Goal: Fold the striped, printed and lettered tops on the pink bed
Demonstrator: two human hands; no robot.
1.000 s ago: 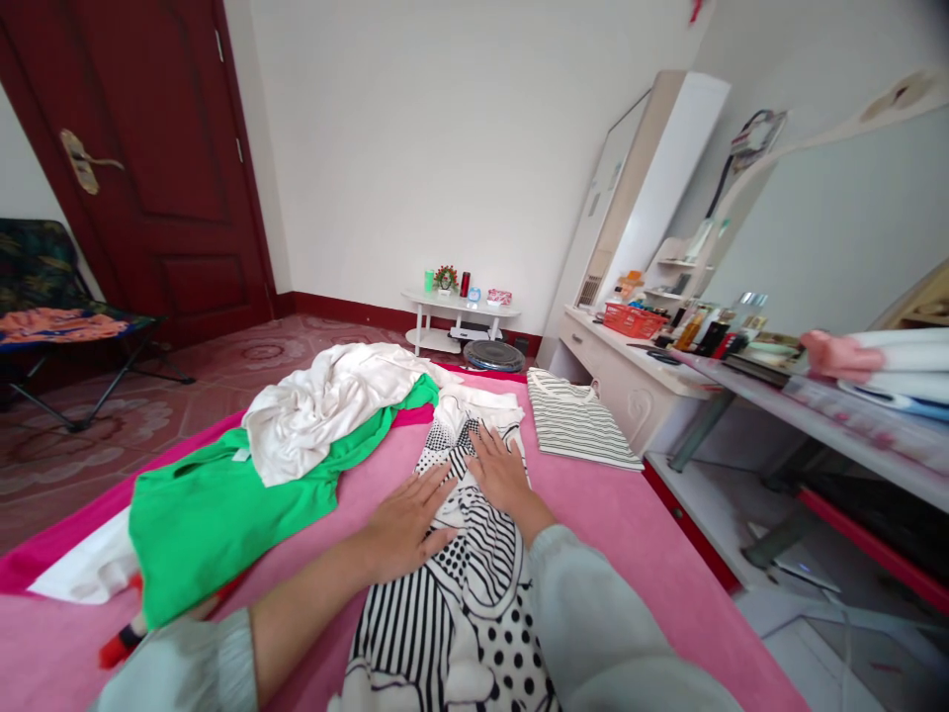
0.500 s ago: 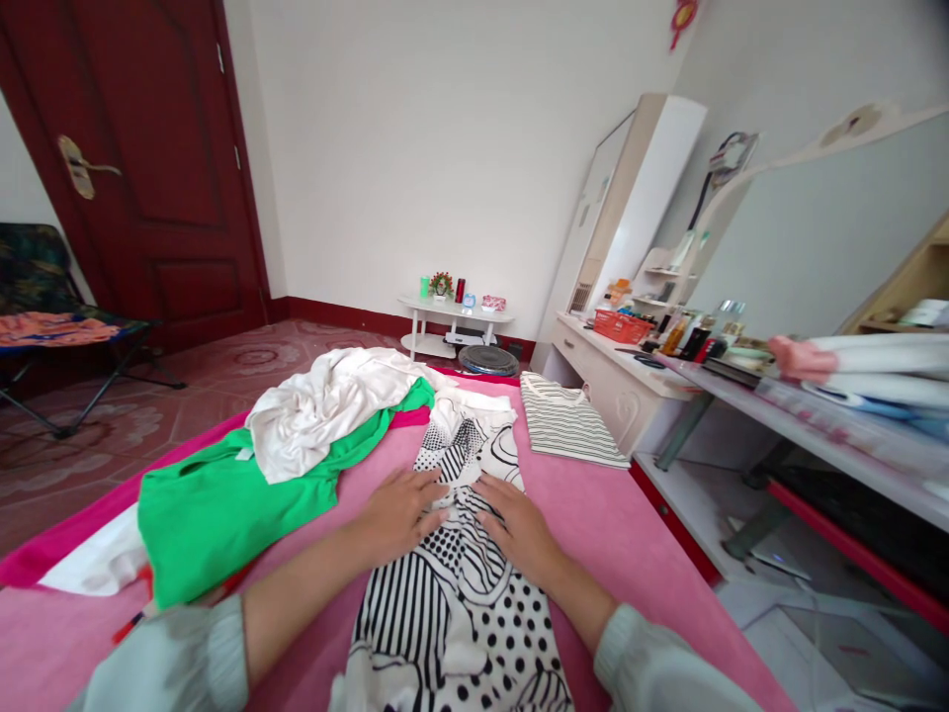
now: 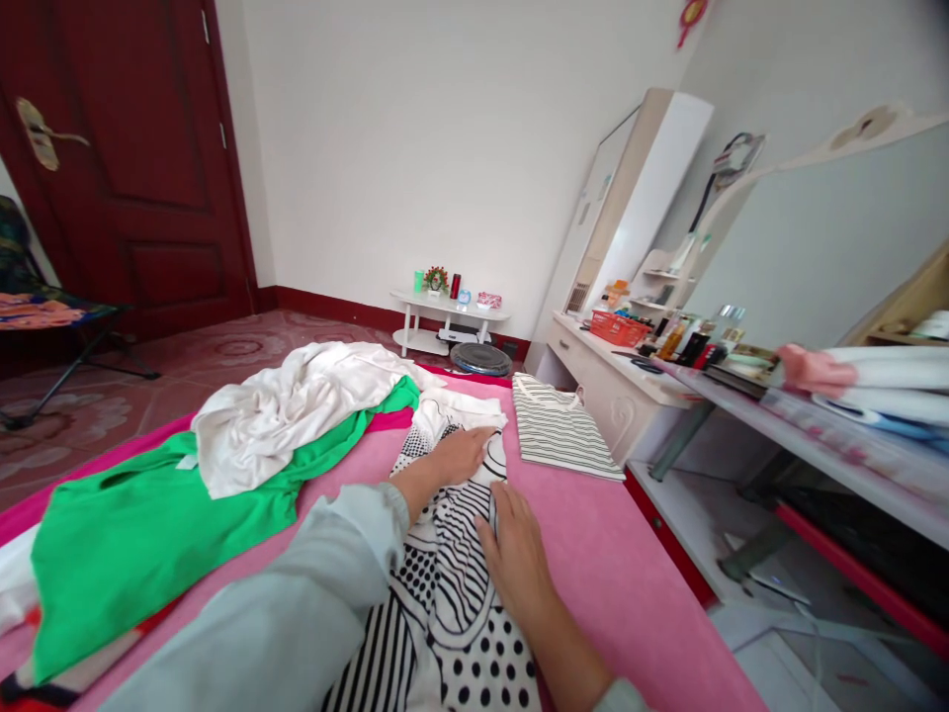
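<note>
A black-and-white garment with stripes, dots and curves lies lengthwise on the pink bed cover, its plain white end away from me. My left hand reaches across its upper part and lies palm down on the fabric with fingers extended. Closer to me, my right hand rests on the garment's right edge, fingers stretched out and thumb apart. Left of it are a green garment and a crumpled white garment partly on top. A folded striped shirt sits to the right.
On the right stand a white dresser with a red basket and bottles, and a table carrying rolled items. A small white stand is against the far wall. A folding chair stands left, near the dark red door.
My left hand has slid forward and right over the garment, bringing its sleeve across the fabric. My right hand stays at the right edge. The view has shifted slightly right.
</note>
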